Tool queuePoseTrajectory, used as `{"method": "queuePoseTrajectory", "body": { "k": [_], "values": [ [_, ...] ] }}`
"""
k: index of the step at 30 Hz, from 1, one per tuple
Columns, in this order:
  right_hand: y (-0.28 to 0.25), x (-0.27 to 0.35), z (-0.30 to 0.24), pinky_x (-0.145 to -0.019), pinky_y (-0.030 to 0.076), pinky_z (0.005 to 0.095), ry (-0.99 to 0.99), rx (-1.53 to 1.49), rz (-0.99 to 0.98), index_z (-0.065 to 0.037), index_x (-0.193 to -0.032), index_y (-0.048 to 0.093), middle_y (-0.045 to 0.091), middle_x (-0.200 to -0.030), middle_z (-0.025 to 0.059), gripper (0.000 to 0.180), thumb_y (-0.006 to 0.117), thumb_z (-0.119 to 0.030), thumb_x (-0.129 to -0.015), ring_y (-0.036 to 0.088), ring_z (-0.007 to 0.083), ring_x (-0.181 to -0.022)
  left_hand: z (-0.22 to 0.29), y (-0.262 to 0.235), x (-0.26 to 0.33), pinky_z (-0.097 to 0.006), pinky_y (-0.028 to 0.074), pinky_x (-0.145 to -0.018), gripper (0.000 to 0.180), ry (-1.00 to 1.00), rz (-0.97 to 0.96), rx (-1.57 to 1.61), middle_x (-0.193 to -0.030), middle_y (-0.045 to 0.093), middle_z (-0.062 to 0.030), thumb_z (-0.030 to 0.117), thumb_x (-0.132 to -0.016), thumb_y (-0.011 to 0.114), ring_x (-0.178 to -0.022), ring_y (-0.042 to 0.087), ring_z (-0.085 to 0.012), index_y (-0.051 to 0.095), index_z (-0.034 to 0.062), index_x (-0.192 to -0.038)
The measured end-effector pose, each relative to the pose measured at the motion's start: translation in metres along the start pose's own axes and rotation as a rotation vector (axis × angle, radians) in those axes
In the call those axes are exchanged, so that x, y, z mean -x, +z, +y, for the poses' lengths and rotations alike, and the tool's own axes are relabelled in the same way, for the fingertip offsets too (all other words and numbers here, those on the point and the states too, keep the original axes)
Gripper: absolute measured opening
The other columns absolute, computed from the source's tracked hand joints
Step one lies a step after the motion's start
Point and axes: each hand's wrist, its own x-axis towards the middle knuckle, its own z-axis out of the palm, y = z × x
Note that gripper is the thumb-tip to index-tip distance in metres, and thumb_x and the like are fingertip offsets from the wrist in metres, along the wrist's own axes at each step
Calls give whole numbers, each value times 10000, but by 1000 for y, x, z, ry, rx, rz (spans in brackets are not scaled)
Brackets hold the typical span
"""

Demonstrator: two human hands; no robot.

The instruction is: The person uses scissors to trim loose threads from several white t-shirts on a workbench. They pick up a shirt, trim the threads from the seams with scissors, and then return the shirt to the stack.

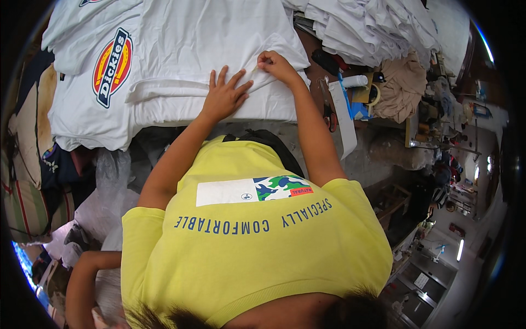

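Note:
A white T-shirt (208, 38) lies spread over the table in front of me, with a fold running along its near side. My left hand (226, 96) rests on it palm down, fingers spread, holding nothing. Just to the right and a little farther off, my right hand (274, 66) has thumb and forefinger pinched at the cloth. A tiny pale yellowish sliver shows at those fingertips, too small to name. At the left lies white cloth with a red, yellow and dark blue oval print (112, 68).
A heap of white garments (367, 27) is piled at the far right. Nearer are a tape roll (374, 94), scissors (330, 118), a white strip (343, 120) and crumpled beige cloth (402, 85). Bags (38, 208) stand at the left. Another person's bent arm (82, 285) shows at lower left.

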Motion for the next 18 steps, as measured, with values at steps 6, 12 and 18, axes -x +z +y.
{"method": "queuePoseTrajectory", "body": {
  "k": [6,12,18],
  "values": [
    [-3,6,-17,-607,420,252,238,-354,204,-93,-846,536,513,-784,4,25,528,-101,-824,497,104,-679,-2,2,1,-608,165,-984,360,3,3,1,-1324,384,-10,354,-825,524,-1243,259,-378,527,281,-1177],
    [-3,1,-9,-655,404,266,-20,65,4,-86,-849,537,500,-800,17,65,559,-99,-790,483,132,-718,0,1,0,-602,149,-989,389,7,-26,-41,-1335,375,-6,357,-830,521,-1244,261,-375,495,295,-1214],
    [24,11,-19,-728,449,365,-102,712,115,-133,-849,541,524,-909,64,152,633,-161,-731,540,274,-834,3,-2,-2,-618,99,-992,398,16,-22,-53,-1325,382,-43,357,-816,534,-1260,245,-376,492,283,-1204]
  ]
}}
